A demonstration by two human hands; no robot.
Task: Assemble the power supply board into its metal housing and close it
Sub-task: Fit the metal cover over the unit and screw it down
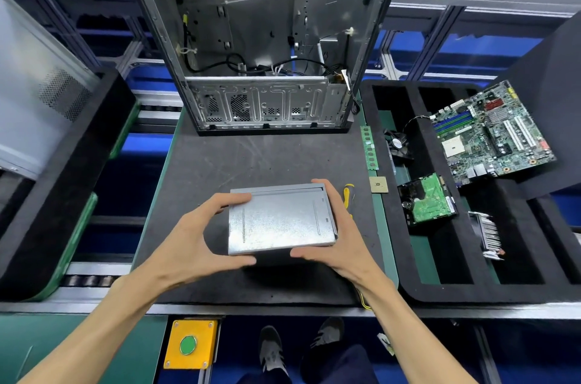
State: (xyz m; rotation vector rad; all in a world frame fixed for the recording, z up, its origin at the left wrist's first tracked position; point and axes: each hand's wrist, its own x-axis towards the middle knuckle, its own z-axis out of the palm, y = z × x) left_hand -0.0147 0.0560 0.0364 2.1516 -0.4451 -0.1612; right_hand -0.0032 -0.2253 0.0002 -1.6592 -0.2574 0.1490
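The metal housing (281, 220) looks galvanised, speckled and dully shiny; the mat (251, 160) matt.

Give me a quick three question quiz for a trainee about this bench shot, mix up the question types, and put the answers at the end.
1. True or false: both hands grip the metal housing.
2. Multiple choice: the yellow-handled screwdriver lies (A) left of the housing, (B) right of the housing, (C) inside the computer case.
3. Fill in: the motherboard rests in the black foam ____ on the right.

Key
1. True: the left hand and right hand curl their fingers round its two ends.
2. B.
3. Tray.
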